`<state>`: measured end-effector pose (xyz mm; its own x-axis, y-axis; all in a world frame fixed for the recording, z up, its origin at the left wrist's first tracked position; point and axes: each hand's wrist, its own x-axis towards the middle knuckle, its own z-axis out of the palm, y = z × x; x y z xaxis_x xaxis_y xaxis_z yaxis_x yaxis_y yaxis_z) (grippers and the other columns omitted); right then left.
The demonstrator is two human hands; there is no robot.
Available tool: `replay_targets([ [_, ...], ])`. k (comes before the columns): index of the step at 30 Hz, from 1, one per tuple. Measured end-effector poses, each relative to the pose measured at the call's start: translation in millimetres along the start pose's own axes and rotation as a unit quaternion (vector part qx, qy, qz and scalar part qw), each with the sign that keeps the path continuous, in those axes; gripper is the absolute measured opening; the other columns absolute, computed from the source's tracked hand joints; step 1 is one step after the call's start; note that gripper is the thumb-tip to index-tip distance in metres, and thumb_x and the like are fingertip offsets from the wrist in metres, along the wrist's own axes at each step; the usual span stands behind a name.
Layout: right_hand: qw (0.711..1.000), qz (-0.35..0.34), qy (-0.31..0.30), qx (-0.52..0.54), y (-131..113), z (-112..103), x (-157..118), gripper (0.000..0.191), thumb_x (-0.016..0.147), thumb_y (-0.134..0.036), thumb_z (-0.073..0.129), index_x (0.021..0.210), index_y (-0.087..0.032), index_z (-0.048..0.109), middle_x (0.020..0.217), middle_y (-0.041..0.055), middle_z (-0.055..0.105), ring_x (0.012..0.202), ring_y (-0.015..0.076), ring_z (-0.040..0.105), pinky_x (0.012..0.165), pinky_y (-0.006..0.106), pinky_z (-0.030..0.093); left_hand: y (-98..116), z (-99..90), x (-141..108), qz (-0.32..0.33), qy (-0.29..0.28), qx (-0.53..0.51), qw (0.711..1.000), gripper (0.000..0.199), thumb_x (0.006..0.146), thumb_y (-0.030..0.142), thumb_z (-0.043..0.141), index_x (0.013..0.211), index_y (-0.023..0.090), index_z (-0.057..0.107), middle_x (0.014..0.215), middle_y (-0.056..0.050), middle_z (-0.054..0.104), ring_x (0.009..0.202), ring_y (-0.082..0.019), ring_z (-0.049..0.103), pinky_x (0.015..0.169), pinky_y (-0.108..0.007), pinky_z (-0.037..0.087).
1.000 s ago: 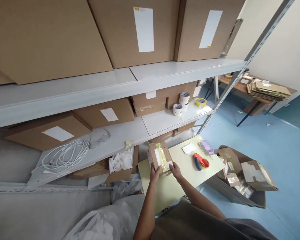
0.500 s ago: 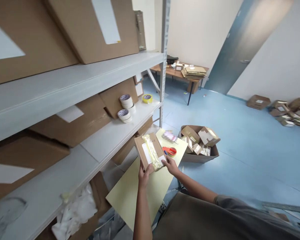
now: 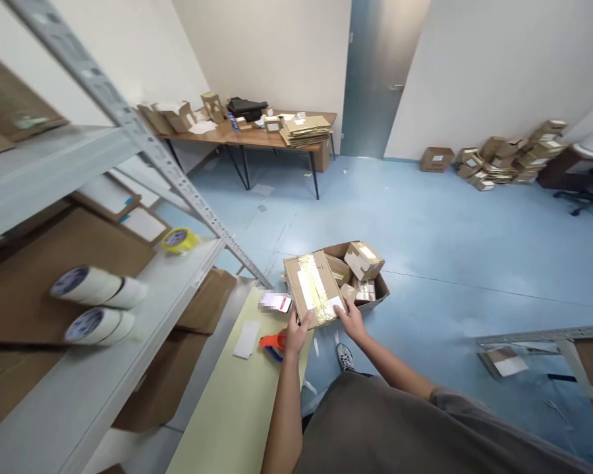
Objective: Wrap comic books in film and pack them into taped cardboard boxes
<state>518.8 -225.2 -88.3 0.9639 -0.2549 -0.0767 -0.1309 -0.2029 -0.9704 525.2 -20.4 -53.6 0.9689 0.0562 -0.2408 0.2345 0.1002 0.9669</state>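
Note:
A flat cardboard box (image 3: pixel 304 283) with shiny clear tape down its middle and white labels is held between my two hands. My left hand (image 3: pixel 296 331) is closed on its near left corner, thumb on top. At the near right corner, my right hand (image 3: pixel 352 321) grips it with the thumb over the edge. Behind and partly under it in view stands a larger open carton (image 3: pixel 381 293) on the floor, holding several small boxes. An orange tape dispenser (image 3: pixel 273 340) lies beside my left hand on the pale yellow board (image 3: pixel 217 401).
A metal shelf (image 3: pixel 178 283) at left carries tape rolls (image 3: pixel 99 326), a yellow tape roll (image 3: pixel 178 239) and cartons. White paper (image 3: pixel 246 339) lies on the board. At the back are a wooden table (image 3: pixel 217 137) with flattened cardboard (image 3: pixel 306 130) and piled boxes (image 3: pixel 514 158).
The view has swung right, away from the shelf. My hands have carried the flat box from over the yellow board toward the open carton, still gripped on both sides.

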Motion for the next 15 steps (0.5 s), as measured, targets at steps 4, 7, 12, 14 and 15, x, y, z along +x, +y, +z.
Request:
replay_targets([
  [4, 0.997, 0.018, 0.069, -0.014, 13.4, -59.0, 42.4, 0.06, 0.092, -0.058, 0.063, 0.14, -0.022, 0.065, 0.136, 0.0121, 0.073, 0.126, 0.0338, 0.067, 0.111, 0.05, 0.052, -8.6, 76.9, 47.6, -0.018, -0.052, -0.001, 0.998, 0.073, 0.081, 0.053, 0.085, 0.143, 0.021, 0.063, 0.137, -0.014, 0.072, 0.132, -0.029, 0.066, 0.119, -0.047, 0.047],
  [7, 0.994, 0.02, 0.11, -0.014, 22.4, -103.3, 72.6, 0.059, 0.091, -0.057, 0.064, 0.139, -0.023, 0.066, 0.135, 0.0114, 0.074, 0.123, 0.0324, 0.069, 0.107, 0.047, 0.055, -19.5, 132.8, 70.1, -0.039, -0.054, -0.014, 0.998, 0.074, 0.076, 0.053, 0.089, 0.138, 0.02, 0.065, 0.137, -0.015, 0.072, 0.13, -0.03, 0.067, 0.117, -0.047, 0.049],
  [12, 0.995, -0.007, 0.094, -0.011, 29.2, -185.5, 148.9, 0.052, 0.088, -0.058, 0.066, 0.126, -0.023, 0.074, 0.125, 0.0091, 0.078, 0.114, 0.0302, 0.073, 0.103, 0.045, 0.057, -49.2, 220.7, 73.8, -0.071, -0.058, -0.035, 0.995, 0.08, 0.07, 0.055, 0.093, 0.134, 0.017, 0.062, 0.14, -0.02, 0.069, 0.128, -0.032, 0.068, 0.113, -0.048, 0.051],
  [14, 0.997, -0.025, 0.066, -0.035, 28.1, -217.2, 185.3, 0.05, 0.088, -0.057, 0.066, 0.123, -0.024, 0.075, 0.126, 0.0088, 0.078, 0.116, 0.0301, 0.072, 0.104, 0.046, 0.056, -60.4, 245.5, 71.2, -0.087, -0.088, -0.022, 0.992, 0.08, 0.073, 0.059, 0.089, 0.136, 0.018, 0.061, 0.142, -0.021, 0.067, 0.131, -0.032, 0.066, 0.11, -0.047, 0.054],
  [15, 0.996, -0.03, 0.068, -0.055, 27.3, -231.1, 201.8, 0.05, 0.088, -0.057, 0.066, 0.124, -0.024, 0.075, 0.127, 0.0094, 0.078, 0.119, 0.0304, 0.071, 0.105, 0.048, 0.055, -64.6, 253.3, 71.8, -0.098, -0.097, -0.008, 0.99, 0.081, 0.075, 0.061, 0.087, 0.138, 0.018, 0.06, 0.143, -0.021, 0.066, 0.131, -0.033, 0.066, 0.107, -0.048, 0.056],
])
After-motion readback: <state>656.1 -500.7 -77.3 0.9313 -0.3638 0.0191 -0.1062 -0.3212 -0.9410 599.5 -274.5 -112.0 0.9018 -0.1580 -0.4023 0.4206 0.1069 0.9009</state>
